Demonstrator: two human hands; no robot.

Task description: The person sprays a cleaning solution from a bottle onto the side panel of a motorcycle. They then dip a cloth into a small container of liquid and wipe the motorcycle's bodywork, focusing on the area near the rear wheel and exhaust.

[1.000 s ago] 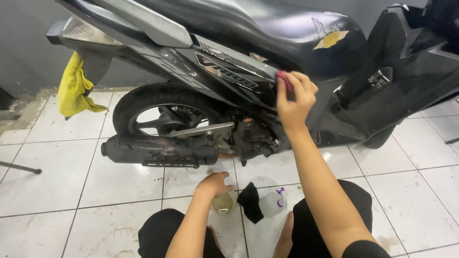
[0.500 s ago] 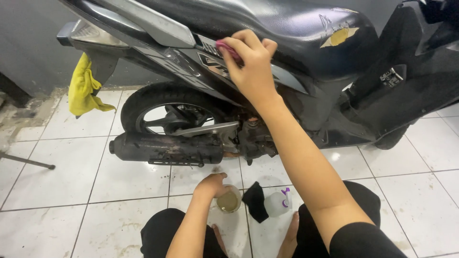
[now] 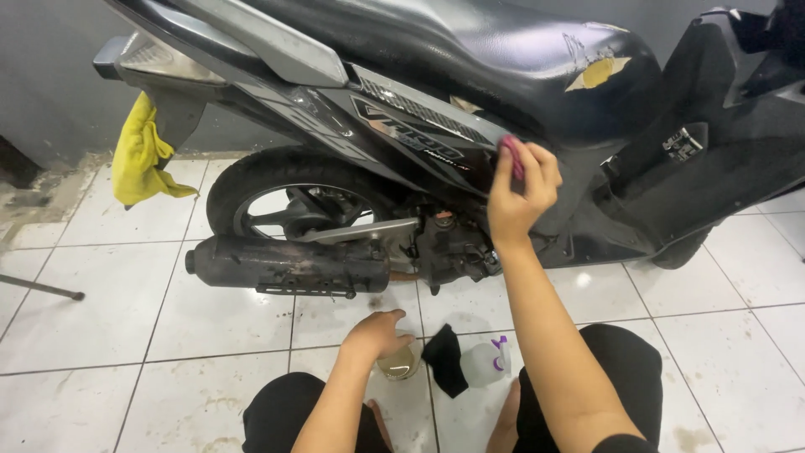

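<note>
my right hand (image 3: 521, 186) pinches a pink pad (image 3: 512, 156) against the scooter panel (image 3: 436, 143), which runs 10 to 4 o'clock; my left hand (image 3: 377, 334) closes, i think, over a small jar (image 3: 399, 363) at 6.

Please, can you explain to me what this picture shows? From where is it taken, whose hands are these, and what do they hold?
The picture comes from a camera on a person's head, looking down at their own hands. The person crouches beside a black motor scooter on a white tiled floor. The right hand presses a small pink pad against the scooter's side panel. The left hand rests on a small jar on the floor, next to a black cloth and a clear spray bottle. A yellow cloth hangs at the rear.
</note>
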